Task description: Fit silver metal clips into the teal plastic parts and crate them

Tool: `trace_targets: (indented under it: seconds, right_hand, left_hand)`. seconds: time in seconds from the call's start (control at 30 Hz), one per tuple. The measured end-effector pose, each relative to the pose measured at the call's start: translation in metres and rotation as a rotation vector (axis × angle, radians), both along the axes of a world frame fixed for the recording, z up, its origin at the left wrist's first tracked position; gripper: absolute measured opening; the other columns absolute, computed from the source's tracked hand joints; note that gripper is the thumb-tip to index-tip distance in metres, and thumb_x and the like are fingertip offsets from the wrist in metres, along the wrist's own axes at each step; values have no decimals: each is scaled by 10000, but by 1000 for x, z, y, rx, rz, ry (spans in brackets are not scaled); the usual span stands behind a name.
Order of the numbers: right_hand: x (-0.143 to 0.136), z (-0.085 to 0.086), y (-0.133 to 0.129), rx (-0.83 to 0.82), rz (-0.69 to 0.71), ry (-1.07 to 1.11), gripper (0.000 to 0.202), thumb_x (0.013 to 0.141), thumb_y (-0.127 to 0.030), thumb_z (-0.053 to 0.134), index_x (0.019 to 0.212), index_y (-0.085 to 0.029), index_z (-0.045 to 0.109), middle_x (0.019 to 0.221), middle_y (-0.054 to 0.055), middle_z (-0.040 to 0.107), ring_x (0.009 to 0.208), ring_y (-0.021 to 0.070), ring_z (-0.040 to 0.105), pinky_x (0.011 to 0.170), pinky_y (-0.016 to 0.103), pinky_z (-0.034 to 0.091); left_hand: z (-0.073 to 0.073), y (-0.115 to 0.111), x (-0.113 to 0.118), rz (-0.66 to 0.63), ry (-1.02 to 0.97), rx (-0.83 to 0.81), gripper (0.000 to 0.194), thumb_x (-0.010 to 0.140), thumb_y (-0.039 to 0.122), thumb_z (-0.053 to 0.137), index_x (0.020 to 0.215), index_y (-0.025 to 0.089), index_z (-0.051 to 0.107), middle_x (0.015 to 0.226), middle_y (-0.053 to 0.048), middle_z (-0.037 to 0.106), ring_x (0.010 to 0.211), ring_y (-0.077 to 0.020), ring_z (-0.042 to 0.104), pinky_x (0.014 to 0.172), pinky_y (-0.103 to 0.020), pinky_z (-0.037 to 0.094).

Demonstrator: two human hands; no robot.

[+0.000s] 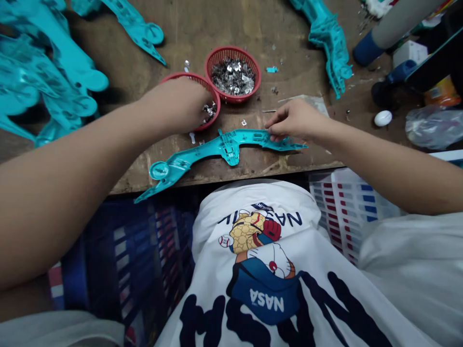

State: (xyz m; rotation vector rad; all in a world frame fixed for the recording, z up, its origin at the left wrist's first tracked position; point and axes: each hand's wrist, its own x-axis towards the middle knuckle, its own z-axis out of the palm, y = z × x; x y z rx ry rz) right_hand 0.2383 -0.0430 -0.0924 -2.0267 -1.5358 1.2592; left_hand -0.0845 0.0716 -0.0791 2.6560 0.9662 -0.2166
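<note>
A turquoise bow-shaped plastic part (249, 137) lies along the table's front edge, its left end jutting past it. My right hand (297, 118) is over the part's right arm, thumb and fingers pinched together at its surface. What sits between those fingertips is too small to make out. My left hand (184, 103) reaches into the nearer red basket (216, 108), which holds small metal pieces. Its fingers are hidden by the back of the hand. A second red basket (259, 79), heaped with small metal clips (233, 77), stands just behind. One loose metal clip (243, 122) lies near the turquoise part.
More turquoise parts (68, 53) are piled at the left, with another turquoise part (327, 43) at the back right. A grey and blue cylinder (376, 43), a white egg-shaped object (383, 118) and a plastic bag (428, 126) are at the right. Plastic crates (340, 202) stand below the table (173, 38).
</note>
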Motion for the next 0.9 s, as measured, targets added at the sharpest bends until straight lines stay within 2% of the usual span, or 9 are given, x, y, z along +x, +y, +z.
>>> trace_targets:
  seconds: [0.1,0.17,0.27,0.37,0.47,0.6,0.7,0.8,0.9]
  right_hand:
    - [-5,-15,-4,-23,-45,69,262,776,-242,1090,873,-295,852,818,81,858,913,371,913,965,579,846]
    - [-10,-15,-6,-17,-49,69,275,773,-235,1094,863,-293,841,824,87,863,927,373,921,973,579,852]
    - [-12,-11,-7,-1,-50,74,256,783,-252,1090,872,-292,853,835,96,872,951,382,927,966,578,859]
    - [-11,-12,-7,11,-70,88,241,790,-263,1084,874,-293,860,835,92,874,952,374,926,966,563,860]
    - [-11,-14,-7,6,-75,99,195,809,-241,1047,878,-295,873,833,81,875,932,361,919,969,555,853]
    - [-16,-10,-10,48,-27,18,110,840,-191,957,878,-269,890,868,99,887,972,386,926,989,562,825]
    - [-18,-6,-14,110,43,-75,87,842,-194,931,890,-262,907,896,107,896,1082,419,935,1032,553,802]
    - [-18,-6,-16,137,60,-109,95,845,-240,951,933,-271,929,890,98,896,1133,437,933,1021,546,799]
    - [-18,-8,-17,135,37,-90,89,874,-272,943,963,-267,938,922,103,908,1099,431,937,977,545,807]
  left_hand:
    - [-23,16,-12,199,194,57,535,1234,568,516,1379,250,920,1370,-45,922,1257,-283,722,1298,-468,627]
    - [-26,15,-12,191,212,87,574,1234,626,502,1332,256,930,1272,-42,921,1220,-267,708,1266,-423,637]
    - [-15,3,-3,181,219,110,640,1252,609,420,1338,232,931,1373,-72,911,1231,-277,719,1240,-438,653]
    - [-1,-6,5,208,292,97,638,1246,553,417,1396,189,919,1467,-110,887,1251,-296,737,1228,-473,656]
    - [2,-7,6,216,328,95,657,1245,554,411,1438,170,907,1519,-153,878,1251,-317,725,1197,-508,664]
    - [-3,-1,1,257,358,94,734,1271,685,309,1565,297,858,1534,-7,874,1305,-269,695,1226,-469,656]
    - [4,-4,4,281,370,73,806,1252,757,264,1619,324,837,1568,22,865,1345,-275,704,1281,-479,648]
    - [19,-13,13,278,398,98,838,1245,727,245,1622,270,837,1664,-48,840,1328,-306,720,1230,-537,682]
    - [33,-23,22,281,460,129,860,1244,690,218,1641,232,827,1645,-94,851,1314,-318,720,1194,-566,702]
